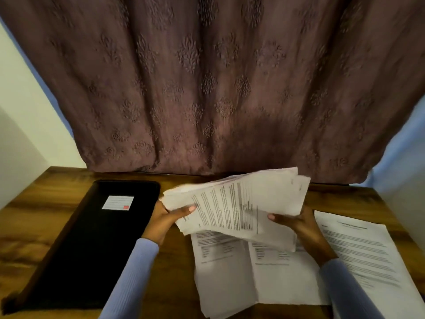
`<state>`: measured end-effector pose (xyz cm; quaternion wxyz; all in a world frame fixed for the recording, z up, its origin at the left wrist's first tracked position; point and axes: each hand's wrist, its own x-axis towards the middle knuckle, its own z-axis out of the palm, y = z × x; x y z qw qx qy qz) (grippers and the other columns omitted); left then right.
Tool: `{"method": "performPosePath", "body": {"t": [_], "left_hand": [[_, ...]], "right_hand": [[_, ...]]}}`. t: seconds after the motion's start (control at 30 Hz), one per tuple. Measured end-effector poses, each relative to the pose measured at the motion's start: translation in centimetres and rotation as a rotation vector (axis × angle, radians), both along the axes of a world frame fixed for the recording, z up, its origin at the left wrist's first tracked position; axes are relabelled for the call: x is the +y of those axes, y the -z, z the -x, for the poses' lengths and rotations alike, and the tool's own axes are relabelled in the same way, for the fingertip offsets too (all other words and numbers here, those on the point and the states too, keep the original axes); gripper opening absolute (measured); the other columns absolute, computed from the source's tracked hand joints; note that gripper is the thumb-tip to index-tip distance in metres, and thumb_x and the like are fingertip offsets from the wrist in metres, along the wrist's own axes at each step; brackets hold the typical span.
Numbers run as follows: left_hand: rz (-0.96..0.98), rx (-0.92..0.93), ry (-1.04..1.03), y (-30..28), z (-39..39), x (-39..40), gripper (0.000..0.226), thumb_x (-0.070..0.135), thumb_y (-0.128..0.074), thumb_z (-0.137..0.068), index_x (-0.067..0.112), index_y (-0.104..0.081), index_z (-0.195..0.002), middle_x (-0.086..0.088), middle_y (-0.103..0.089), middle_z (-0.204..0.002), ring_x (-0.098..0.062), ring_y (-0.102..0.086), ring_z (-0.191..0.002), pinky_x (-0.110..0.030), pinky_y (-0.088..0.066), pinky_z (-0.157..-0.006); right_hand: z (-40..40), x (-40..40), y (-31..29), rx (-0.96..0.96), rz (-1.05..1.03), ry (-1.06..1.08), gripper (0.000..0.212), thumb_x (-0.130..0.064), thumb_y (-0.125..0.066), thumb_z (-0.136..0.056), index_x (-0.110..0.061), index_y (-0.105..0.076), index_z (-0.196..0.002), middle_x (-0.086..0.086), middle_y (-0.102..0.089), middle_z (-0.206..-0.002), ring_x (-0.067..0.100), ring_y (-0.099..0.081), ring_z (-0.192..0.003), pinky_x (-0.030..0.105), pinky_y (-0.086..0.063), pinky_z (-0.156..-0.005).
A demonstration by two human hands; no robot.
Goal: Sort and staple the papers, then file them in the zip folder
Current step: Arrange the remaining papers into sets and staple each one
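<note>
My left hand point(169, 218) & right hand point(296, 223) grip a fanned paper stack point(239, 203) mid-frame, thumbs on top; 3 piles on tabletop point(46, 226), 1 black zip folder point(96, 238) left.

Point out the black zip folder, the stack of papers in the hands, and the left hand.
black zip folder point(92, 249): head view, bare cover.
stack of papers point(236, 203): head view, top sheet's middle.
left hand point(169, 221): head view, middle.
</note>
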<state>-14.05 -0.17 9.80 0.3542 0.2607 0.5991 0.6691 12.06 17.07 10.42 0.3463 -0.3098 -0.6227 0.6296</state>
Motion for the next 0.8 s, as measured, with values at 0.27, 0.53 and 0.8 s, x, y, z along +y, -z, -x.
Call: {"method": "performPosePath", "body": {"t": [0.27, 0.53, 0.8], "left_hand": [[0.069, 0.012, -0.126, 0.2, -3.7, 0.1, 0.023, 0.030, -0.079, -0.070, 0.025, -0.063, -0.086, -0.005, -0.071, -0.088, -0.018, -0.070, -0.070, -0.023, -0.057, -0.055], [-0.016, -0.012, -0.147, 0.1, -4.9, 0.6, 0.022, 0.010, -0.064, -0.083, 0.028, -0.061, -0.095, 0.000, -0.074, -0.082, -0.022, -0.070, -0.071, -0.030, -0.059, -0.057], [0.078, 0.040, -0.163, -0.3, -5.5, 1.2, 0.017, 0.017, -0.067, -0.082, 0.021, -0.051, -0.085, 0.016, -0.068, -0.057, 0.000, -0.065, -0.051, -0.016, -0.051, -0.042]], "right_hand": [[-0.9, 0.6, 1.6, -0.042, -0.007, 0.017, 0.036, -0.007, -0.074, -0.071, -0.014, -0.064, -0.105, 0.002, -0.073, -0.097, 0.023, -0.070, -0.089, 0.028, -0.057, -0.067], [-0.7, 0.8, 1.4, -0.009, -0.069, 0.012, 0.052, -0.003, -0.075, -0.070, -0.009, -0.060, -0.119, -0.004, -0.070, -0.109, 0.014, -0.067, -0.097, 0.028, -0.056, -0.075], [0.6, 0.9, 0.9, -0.039, -0.112, 0.075, 0.033, -0.007, -0.076, -0.071, -0.016, -0.067, -0.103, -0.008, -0.073, -0.095, 0.015, -0.069, -0.088, 0.023, -0.055, -0.068]]}}
